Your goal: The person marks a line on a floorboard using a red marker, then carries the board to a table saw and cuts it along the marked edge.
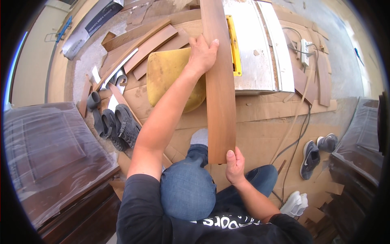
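I hold a long brown wooden plank (220, 110) lengthwise in front of me. My left hand (202, 53) grips its left edge toward the far part, thumb on the top face. My right hand (235, 164) is closed on its lower right corner near my bent legs in jeans. Just right of the plank's far part is a low pale metal-topped unit (260, 53) with a yellow plate (236, 32), partly covered by the plank. A worn yellow pad (162, 77) lies left of the plank, beside my left forearm.
Cardboard (268, 134) covers the floor. Loose boards (150, 49) and a long box (93, 22) lie far left; cables and a white power strip (304, 53) lie right. Shoes (124, 126) sit on both sides. Plastic-covered furniture (48, 150) flanks me.
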Demonstrator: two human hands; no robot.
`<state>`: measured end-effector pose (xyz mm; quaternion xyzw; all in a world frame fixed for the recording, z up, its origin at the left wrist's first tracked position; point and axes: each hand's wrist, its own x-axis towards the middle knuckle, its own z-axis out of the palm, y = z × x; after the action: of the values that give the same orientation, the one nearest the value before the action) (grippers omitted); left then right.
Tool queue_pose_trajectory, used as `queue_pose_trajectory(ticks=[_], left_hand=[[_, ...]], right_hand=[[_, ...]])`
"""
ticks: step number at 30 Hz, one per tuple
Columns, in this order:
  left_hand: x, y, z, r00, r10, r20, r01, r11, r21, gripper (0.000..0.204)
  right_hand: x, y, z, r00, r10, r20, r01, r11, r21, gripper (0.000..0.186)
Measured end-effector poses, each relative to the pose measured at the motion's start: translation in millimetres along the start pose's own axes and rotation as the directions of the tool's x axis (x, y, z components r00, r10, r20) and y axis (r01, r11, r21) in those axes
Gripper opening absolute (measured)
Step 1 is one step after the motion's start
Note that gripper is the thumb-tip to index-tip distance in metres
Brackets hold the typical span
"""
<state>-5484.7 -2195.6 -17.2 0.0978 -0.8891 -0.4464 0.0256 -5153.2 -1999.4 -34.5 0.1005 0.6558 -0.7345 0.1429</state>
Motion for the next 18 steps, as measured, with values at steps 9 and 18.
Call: queue_pose_trajectory(ticks=[9, 18], left_hand=[[38.6, 8.6, -0.9, 1.0, -0.02, 0.002, 0.02, 0.998, 0.052, 0.065], [18.7, 9.2, -2.5, 0.999, 0.018, -0.034, -0.018, 1.0, 0.022, 0.064]], right_hand=[[-0.5, -3.3, 2.4, 0.999, 0.03, 0.015, -0.031, 0.996, 0.084, 0.037], [-14.6, 0.3, 1.3, 1.0, 0.008, 0.01, -0.008, 0.998, 0.055, 0.038]])
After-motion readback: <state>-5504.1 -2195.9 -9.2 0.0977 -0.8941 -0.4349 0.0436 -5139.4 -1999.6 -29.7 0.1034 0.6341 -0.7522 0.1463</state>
